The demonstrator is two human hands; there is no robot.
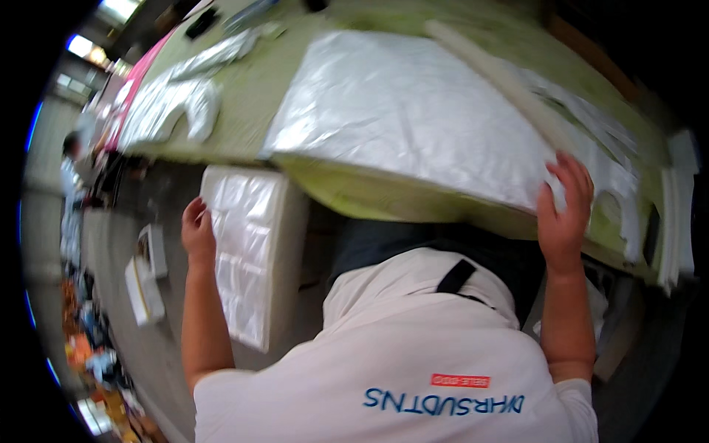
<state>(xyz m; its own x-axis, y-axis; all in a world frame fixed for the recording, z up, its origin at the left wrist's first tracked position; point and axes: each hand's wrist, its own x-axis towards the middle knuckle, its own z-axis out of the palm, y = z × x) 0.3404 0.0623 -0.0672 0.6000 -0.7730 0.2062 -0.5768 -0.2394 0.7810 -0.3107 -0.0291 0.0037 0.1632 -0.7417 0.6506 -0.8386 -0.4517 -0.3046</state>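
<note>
Sheet (413, 111) | right hand (565, 214) pinches its near edge on table (251, 96) | left hand (198, 232) rests spread against stack (247, 251) | step, judged: handling top sheet | next needs firm edge grip.

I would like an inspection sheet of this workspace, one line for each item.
Surface: green table, long, mostly covered with white material.
Job's things: large white sheet lying flat at the table edge; stack of white pieces below the table edge.
Clutter: cut white shapes at the far left of the table; a long pale strip lying across the sheet; dark objects at the far end, too blurred to tell.
Grippers: left hand touches the stack's side; right hand grips the sheet's near edge, fingers curled over it.
Cables: nothing seen.
Surroundings: another person stands far left; boxes on the floor.
</note>
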